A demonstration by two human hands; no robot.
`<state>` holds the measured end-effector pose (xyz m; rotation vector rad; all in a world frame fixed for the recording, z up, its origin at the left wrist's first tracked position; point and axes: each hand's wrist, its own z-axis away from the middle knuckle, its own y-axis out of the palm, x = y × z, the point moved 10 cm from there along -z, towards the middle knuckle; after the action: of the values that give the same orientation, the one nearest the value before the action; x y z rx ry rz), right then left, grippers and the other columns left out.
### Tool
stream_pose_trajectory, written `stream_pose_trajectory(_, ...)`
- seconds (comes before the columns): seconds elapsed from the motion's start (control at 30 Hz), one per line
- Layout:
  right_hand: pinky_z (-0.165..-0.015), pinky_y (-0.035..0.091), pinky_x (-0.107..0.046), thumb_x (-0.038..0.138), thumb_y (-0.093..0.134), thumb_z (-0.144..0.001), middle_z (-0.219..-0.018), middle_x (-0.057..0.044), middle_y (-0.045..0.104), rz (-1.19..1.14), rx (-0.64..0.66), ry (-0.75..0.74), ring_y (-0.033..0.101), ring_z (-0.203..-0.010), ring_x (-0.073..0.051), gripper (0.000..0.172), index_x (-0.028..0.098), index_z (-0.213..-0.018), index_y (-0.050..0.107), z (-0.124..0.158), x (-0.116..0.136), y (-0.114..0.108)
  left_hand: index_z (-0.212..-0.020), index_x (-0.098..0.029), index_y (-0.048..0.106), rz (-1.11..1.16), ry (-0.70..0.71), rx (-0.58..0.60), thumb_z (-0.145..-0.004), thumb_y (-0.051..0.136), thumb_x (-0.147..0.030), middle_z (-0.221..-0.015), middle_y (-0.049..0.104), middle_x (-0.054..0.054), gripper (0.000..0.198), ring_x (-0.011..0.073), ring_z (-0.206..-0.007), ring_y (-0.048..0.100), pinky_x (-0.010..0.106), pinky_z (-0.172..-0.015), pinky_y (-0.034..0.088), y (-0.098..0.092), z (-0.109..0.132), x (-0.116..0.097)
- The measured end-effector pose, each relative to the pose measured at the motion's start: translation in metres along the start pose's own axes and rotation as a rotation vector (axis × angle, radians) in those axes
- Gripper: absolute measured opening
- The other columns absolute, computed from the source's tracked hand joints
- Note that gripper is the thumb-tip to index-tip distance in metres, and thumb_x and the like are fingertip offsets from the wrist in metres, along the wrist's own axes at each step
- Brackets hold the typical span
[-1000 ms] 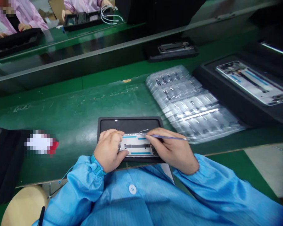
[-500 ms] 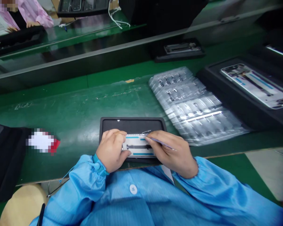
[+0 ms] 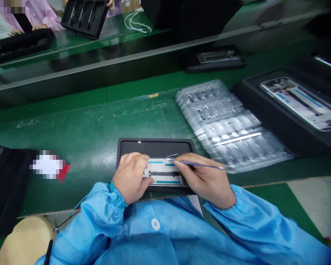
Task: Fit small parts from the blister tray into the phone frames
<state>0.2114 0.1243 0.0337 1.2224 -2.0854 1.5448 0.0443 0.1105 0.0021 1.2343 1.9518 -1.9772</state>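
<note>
A phone frame (image 3: 161,172) with blue strips and a dark cable down its middle lies at the near part of a black foam tray (image 3: 156,147), at the bench's front edge. My left hand (image 3: 131,178) is closed around the frame's left end, thumb at the lower edge and fingers along the upper one. In my right hand (image 3: 206,181) slim metal tweezers (image 3: 202,164) are pinched. Their tip points left, close to the frame's upper edge; whether it touches is too small to tell. A thin pale wire (image 3: 171,155) shows beside the tip. My right fingers cover the frame's right end.
Clear plastic blister trays (image 3: 223,125) with small parts lie to the right. Beyond them, another phone frame (image 3: 303,103) rests on black foam (image 3: 253,99). A black case (image 3: 8,184) stands at left. Across the bench a co-worker's hand holds a tilted black tray (image 3: 84,18).
The tweezers have swung to a flatter angle, and my right hand has shifted slightly right. My left hand stays on the phone frame. Across the bench, a co-worker's black tray has been tilted up.
</note>
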Motion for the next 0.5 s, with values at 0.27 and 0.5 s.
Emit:
stream_pose_trajectory(0.27,-0.077,0.058,-0.030,0.026,0.058,-0.094,-0.088,-0.001,0.075,0.040,0.010,0.051,0.072,-0.081,-0.018,0.012,0.023,-0.088,0.068,-0.0001,-0.0061,0.0052,-0.100,-0.023,0.046,0.007,-0.002,0.007,-0.077,0.074,-0.021,-0.126,0.064,0.008,0.036,0.0307,-0.119,0.054,0.053,-0.101,0.040,0.0011,-0.0004,0.0016)
stream_pose_trajectory(0.5,-0.078,0.057,-0.029,0.026,0.059,-0.093,-0.088,-0.001,0.075,0.010,0.014,0.033,0.071,-0.081,-0.018,0.011,0.023,-0.089,0.068,-0.0005,-0.0051,0.0037,-0.099,-0.023,0.045,0.002,0.004,-0.002,-0.077,0.074,-0.022,-0.125,0.064,0.008,0.036,0.0296,-0.118,0.054,0.052,-0.101,0.040,0.0001,0.0000,0.0008)
